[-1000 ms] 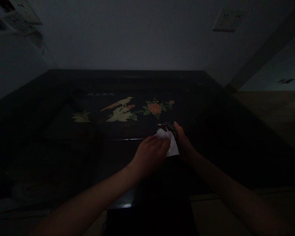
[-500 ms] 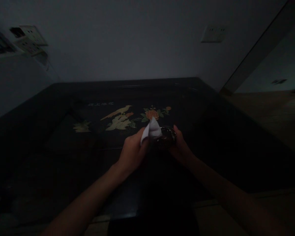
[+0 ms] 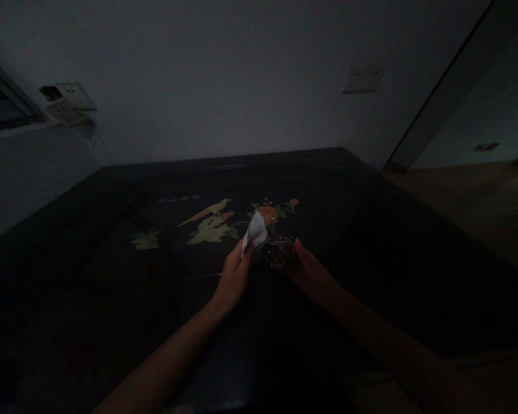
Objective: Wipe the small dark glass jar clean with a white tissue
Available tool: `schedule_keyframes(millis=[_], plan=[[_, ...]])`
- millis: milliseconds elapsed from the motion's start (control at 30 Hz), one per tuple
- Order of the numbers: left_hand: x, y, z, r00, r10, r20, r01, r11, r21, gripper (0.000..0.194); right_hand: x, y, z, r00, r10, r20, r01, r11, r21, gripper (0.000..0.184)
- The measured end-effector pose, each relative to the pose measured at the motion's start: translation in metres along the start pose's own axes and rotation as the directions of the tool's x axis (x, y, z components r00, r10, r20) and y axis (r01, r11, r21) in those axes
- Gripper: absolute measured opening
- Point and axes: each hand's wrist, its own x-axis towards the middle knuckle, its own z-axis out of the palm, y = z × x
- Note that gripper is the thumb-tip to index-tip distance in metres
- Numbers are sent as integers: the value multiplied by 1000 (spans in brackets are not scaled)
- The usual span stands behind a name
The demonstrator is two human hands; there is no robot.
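Note:
The scene is very dim. My left hand (image 3: 234,275) is closed on a crumpled white tissue (image 3: 254,232), which sticks up above my fingers. Right beside it, my right hand (image 3: 307,271) grips a small dark shiny object (image 3: 280,253); what it is I cannot make out. The tissue touches or nearly touches that object's left side. Both hands hover over the middle of a black lacquered table (image 3: 371,241).
The table top carries a painted bird and flower motif (image 3: 224,215) just beyond my hands. A pale wall with socket plates (image 3: 361,79) stands behind. More sockets (image 3: 67,100) sit on the left wall. Wooden floor (image 3: 479,195) lies to the right.
My left hand lifted the tissue off the top of the shiny object and drew it to the left side. Both hands moved slightly farther over the table as the view tilted up.

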Motion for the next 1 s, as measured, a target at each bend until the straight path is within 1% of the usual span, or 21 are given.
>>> schedule_keyframes(millis=[167, 300, 400, 533, 667, 733, 800, 867, 1000], plan=[[-10, 4, 6, 995, 54, 78, -55, 998, 21, 44, -4, -3, 1, 999, 32, -28, -33, 999, -24, 48], [-13, 3, 9, 991, 29, 131, -29, 1000, -1, 48, -6, -5, 4, 996, 83, -33, -81, 994, 70, 46], [-13, 0, 10, 988, 51, 146, -49, 999, -12, 49, -7, -4, 3, 993, 113, -41, -107, 986, 129, 42], [-15, -5, 8, 978, 79, 191, -72, 996, -43, 55, -7, -5, 3, 994, 78, -74, -68, 989, 129, 38], [-20, -9, 6, 960, 95, 265, -72, 993, -94, 74, -7, -6, 3, 996, 31, -89, -28, 999, 37, 40], [-21, -8, 6, 957, 107, 269, -68, 986, -150, 77, -6, -6, 3, 997, -3, -79, 3, 1000, 8, 44], [-21, -6, 7, 962, 105, 254, -60, 982, -178, 72, -5, -4, 1, 997, -4, -83, 7, 999, 31, 46], [-20, -2, 8, 963, 117, 244, -82, 986, -147, 67, -3, -1, 0, 996, 27, -86, -20, 997, 77, 47], [-18, 2, 10, 954, 181, 239, -179, 983, -31, 67, -1, 1, -1, 990, 79, -120, -62, 988, 139, 46]])
